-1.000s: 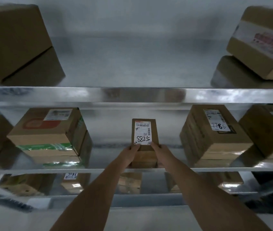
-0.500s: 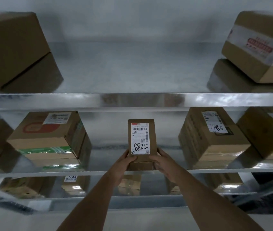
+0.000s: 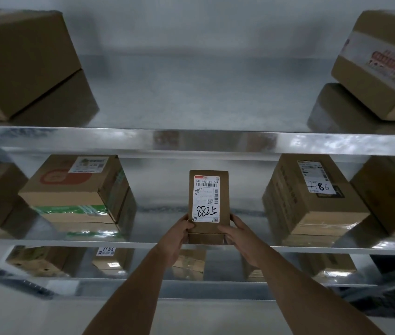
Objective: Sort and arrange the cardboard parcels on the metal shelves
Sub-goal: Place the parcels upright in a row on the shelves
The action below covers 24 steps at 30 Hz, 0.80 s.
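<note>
Left hand and right hand grip the near end of a small parcel between them, at the middle shelf edge. Its underside is hidden; boxes left of them look blurred.

Metal shelves carry cardboard parcels, some perhaps stacked, on three tiers.

the big box at the top shelf's left end is blurry and cut off. the taped box at its right end too; its red print maybe says something.
</note>
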Tool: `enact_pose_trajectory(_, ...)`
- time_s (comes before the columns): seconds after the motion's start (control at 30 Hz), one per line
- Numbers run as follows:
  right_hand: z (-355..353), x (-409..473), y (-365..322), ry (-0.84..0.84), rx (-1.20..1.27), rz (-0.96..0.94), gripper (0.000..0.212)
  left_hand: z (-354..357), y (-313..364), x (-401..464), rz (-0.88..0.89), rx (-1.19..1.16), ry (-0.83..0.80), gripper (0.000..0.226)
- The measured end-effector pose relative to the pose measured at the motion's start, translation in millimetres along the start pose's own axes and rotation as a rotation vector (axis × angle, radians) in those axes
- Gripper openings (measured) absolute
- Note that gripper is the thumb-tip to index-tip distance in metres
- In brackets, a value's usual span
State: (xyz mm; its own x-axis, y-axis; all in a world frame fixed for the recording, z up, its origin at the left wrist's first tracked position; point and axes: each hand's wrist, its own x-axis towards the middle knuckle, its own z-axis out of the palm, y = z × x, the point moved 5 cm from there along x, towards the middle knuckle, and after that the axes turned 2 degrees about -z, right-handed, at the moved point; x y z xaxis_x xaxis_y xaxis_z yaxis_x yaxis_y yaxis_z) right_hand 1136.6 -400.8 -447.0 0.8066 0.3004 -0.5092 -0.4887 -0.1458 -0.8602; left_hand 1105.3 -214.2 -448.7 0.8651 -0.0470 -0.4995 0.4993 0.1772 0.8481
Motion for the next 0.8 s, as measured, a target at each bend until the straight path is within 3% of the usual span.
enact_pose_trajectory(0.07,-0.2,-1.5,-1.5,0.002,0.014,0.003,0.086,0.0,-0.8,1.0,0.004,0.006,-0.019,0.038)
enact_pose_trajectory(0.2,-2.4,-2.3,-6.9,0.014,0.055,0.026,0.061,-4.7,-3.8,3.2,-0.012,-0.045,0.050,0.098)
enact_pose_trajectory(0.27,-2.8,-4.7,-8.3,0.024,0.044,0.049,0.059,-6.5,-3.4,4.2,-0.001,-0.064,0.069,0.109)
enact_pose_trajectory(0.47,-4.9,-16.5,-20.1,-0.015,0.047,-0.018,0.081,-4.3,11.0,-10.1,0.024,-0.144,0.042,0.075)
enact_pose_trajectory(0.63,-9.5,-18.7,-23.6,-0.050,0.091,-0.077,0.072,-3.8,20.6,-23.0,0.039,-0.153,0.018,0.069)
enact_pose_trajectory(0.8,-5.4,-24.2,-26.6,-0.058,0.090,-0.079,0.075,-4.4,24.5,-29.8,0.040,-0.133,0.022,0.069)
